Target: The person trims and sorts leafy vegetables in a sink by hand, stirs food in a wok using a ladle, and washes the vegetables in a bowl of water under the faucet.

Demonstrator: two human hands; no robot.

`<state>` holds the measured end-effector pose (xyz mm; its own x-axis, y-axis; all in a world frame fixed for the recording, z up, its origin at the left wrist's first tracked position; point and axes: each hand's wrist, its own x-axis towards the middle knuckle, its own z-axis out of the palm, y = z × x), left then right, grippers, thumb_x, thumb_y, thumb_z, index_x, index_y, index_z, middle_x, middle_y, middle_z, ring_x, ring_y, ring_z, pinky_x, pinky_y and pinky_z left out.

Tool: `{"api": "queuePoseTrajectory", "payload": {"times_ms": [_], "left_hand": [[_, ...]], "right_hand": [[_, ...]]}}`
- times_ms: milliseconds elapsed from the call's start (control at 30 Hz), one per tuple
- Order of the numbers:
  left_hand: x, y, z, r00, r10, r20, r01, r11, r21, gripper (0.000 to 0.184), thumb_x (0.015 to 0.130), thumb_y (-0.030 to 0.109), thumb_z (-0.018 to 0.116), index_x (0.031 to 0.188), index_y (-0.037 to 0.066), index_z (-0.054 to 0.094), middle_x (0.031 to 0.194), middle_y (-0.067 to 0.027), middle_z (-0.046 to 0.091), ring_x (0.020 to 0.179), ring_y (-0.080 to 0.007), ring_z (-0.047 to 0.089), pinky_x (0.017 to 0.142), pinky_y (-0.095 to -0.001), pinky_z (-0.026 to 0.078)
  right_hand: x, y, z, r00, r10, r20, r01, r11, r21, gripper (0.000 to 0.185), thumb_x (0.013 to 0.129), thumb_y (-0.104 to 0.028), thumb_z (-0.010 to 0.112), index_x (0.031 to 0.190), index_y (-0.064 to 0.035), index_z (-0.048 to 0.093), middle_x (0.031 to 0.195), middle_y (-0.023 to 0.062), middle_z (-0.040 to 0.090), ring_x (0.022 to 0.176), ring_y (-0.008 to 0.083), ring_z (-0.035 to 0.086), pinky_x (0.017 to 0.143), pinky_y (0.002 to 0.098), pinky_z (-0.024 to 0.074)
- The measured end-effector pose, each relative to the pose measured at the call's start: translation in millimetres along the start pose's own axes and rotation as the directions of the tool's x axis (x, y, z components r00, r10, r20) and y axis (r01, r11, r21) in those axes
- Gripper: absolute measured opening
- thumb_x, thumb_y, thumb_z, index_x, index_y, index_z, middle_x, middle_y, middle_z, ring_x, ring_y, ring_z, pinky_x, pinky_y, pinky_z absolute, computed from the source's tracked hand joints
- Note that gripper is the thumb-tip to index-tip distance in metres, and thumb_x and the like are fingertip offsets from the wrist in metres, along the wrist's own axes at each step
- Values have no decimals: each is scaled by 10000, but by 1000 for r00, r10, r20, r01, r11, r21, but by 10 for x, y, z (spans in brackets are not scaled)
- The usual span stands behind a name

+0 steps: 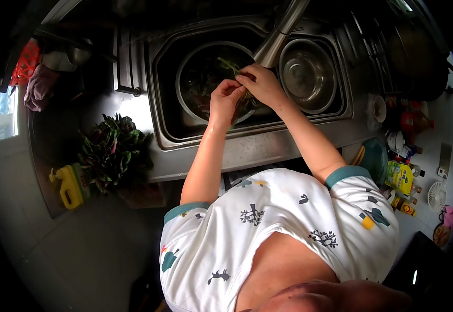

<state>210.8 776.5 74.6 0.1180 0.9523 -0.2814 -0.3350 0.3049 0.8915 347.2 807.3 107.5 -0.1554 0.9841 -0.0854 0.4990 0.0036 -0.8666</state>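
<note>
Both my hands meet over a large round metal basin [180, 83] standing in the left sink bowl. My left hand [226, 99] is closed, its fingertips pinching leafy greens. Right beside it, my right hand [260, 86] is also closed on the same greens, fingers and thumb pressed together. A pale green stem [228, 64] sticks out past my fingers, and thin stringy ends hang below them. Dark leaves [205, 78] lie in the basin, partly hidden in shadow and behind my hands.
A second metal bowl [309, 78] sits in the right sink bowl, with the faucet [281, 36] between. Dark leafy vegetables [114, 153] are heaped on the left beside a yellow jug [69, 187]. Bottles and packets, including a yellow pouch [399, 178], crowd the right side.
</note>
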Motion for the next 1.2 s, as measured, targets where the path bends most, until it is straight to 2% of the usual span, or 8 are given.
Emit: {"api": "queuePoseTrajectory", "payload": {"times_ms": [167, 267, 600, 633, 767, 1000, 1133, 1200], "left_hand": [[-75, 51, -162, 993, -112, 30, 105, 979, 173, 136, 788, 59, 666, 879, 0, 584, 748, -7, 597, 670, -61, 517, 586, -193, 413], [-72, 125, -216, 977, 167, -132, -101, 910, 402, 228, 797, 130, 680, 965, 0, 599, 815, -22, 628, 728, -81, 566, 638, -197, 436], [32, 349, -132, 994, -16, -107, 18, 1000, 13, 159, 837, 128, 631, 934, 3, 610, 738, -33, 602, 661, -103, 565, 621, -209, 458], [83, 317, -150, 995, -55, -84, 46, 993, -108, 150, 841, 136, 627, 921, 11, 606, 728, -29, 594, 643, -113, 568, 615, -215, 466], [155, 238, -162, 993, -119, -5, 114, 963, -243, 150, 835, 124, 632, 916, 0, 612, 728, -26, 597, 622, -109, 560, 607, -218, 466], [5, 259, 239, 900, 426, -93, -299, 760, 577, 126, 817, 94, 625, 858, -24, 645, 699, -33, 619, 632, -91, 553, 589, -216, 441], [115, 367, 111, 945, 211, -252, -172, 971, 168, 145, 824, 127, 647, 836, -17, 632, 693, -37, 609, 608, -94, 541, 566, -218, 439], [211, 312, 0, 945, 145, -293, -124, 988, 89, 148, 823, 133, 650, 839, -13, 631, 697, -45, 610, 595, -103, 548, 562, -221, 445]], "right_hand": [[9, 232, 36, 986, 35, 163, -68, 978, 198, 188, 828, -164, 605, 901, 7, 629, 789, 44, 622, 727, 107, 565, 676, 239, 450], [-62, 228, 3, 983, 18, 185, -39, 993, 107, 198, 839, -180, 572, 901, 1, 623, 790, 64, 618, 710, 134, 566, 659, 259, 444], [-225, -37, -75, 946, -324, -1, 324, 945, 35, 135, 803, -139, 520, 832, -10, 546, 741, 128, 543, 690, 280, 538, 629, 340, 424], [-237, -81, -109, 936, -347, 53, 344, 937, 59, 120, 839, -113, 503, 850, 4, 528, 746, 61, 526, 654, 155, 489, 617, 275, 406], [-161, 90, -155, 948, -222, 227, 123, 915, 384, 107, 851, -111, 497, 841, -11, 533, 686, -3, 499, 640, 70, 443, 585, 241, 381], [69, 336, -25, 999, -47, -26, 49, 995, 92, 215, 804, -202, 505, 824, 6, 555, 681, 99, 569, 653, 210, 541, 631, 325, 421], [-53, 35, -98, 964, 131, 230, -259, 637, 726, 144, 876, -133, 457, 777, -41, 506, 568, -24, 369, 469, 65, 290, 448, 233, 262], [-105, 19, -121, 960, 5, 280, -228, 596, 770, 162, 899, -113, 432, 763, -53, 496, 546, -56, 321, 442, 35, 213, 416, 221, 194]]}}
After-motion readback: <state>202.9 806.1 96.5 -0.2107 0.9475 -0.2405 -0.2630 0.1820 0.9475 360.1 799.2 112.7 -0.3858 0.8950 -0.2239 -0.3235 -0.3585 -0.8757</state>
